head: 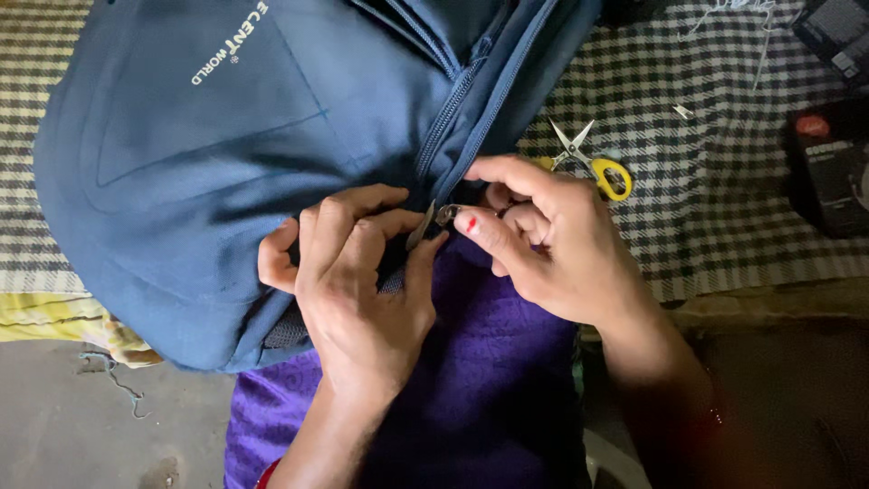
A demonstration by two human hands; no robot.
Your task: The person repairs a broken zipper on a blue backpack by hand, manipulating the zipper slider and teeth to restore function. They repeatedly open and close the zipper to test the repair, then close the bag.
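Head view: both hands pinching backpack zipper, scissors just beside.

Supporting surface: a black-and-white checked cloth, spread flat, with a striped section at the far left. Resting directly on it: a blue backpack, covering the left and centre; small yellow-handled scissors, blades open, just beside the backpack; two dark boxes at the right edge; loose thread scraps nearby.
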